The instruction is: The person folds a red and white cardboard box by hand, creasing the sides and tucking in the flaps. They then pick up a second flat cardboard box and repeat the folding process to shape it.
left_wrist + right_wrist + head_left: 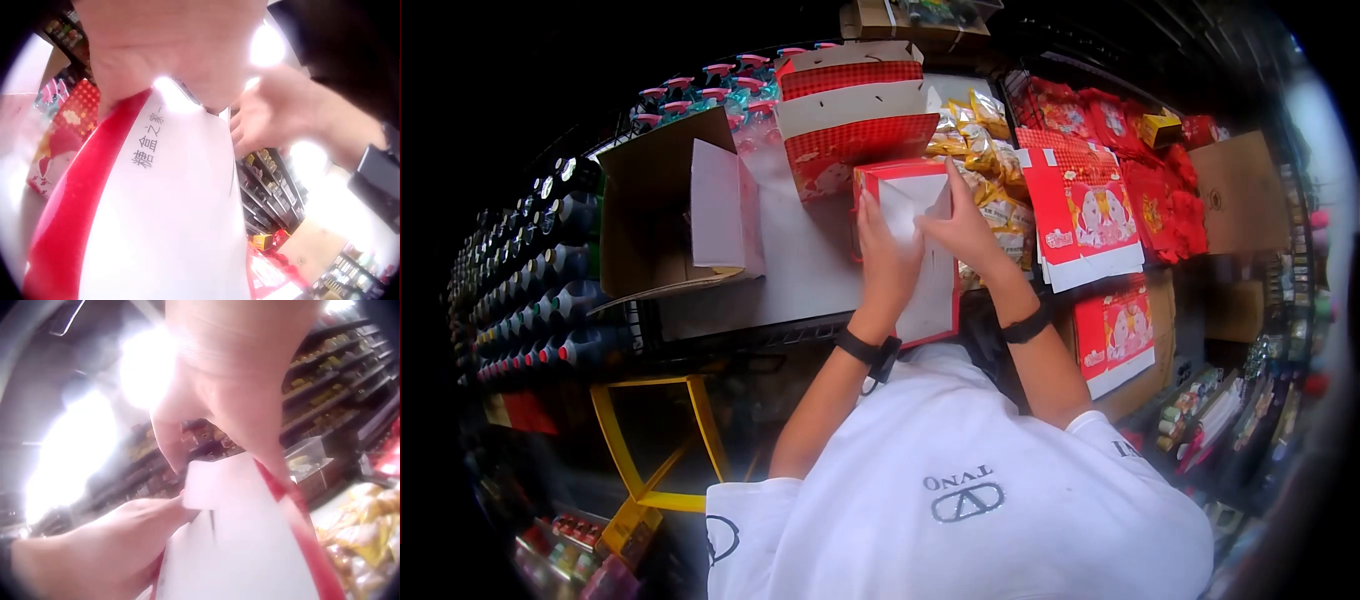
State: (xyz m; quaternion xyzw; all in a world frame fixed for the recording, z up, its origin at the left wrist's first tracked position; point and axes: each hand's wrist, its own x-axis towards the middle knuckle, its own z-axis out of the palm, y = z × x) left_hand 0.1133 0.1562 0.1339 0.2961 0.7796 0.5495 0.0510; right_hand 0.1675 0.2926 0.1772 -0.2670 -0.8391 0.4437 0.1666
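Note:
In the head view a red-and-white cardboard gift box is held upright at the table's near edge, its white side towards me. My left hand grips its left edge, fingers along the red side. The right hand holds the top right part, fingers on the outer edge and thumb reaching inward over the white flaps. Black printed characters show on the white panel in the left wrist view. From the right wrist, a small white flap stands up between the two hands.
Red checked boxes stand open behind. An open brown carton is at left, yellow snack packets at right. Flat printed box sheets lie further right beside red packages. A yellow frame stands below; bottles line the left.

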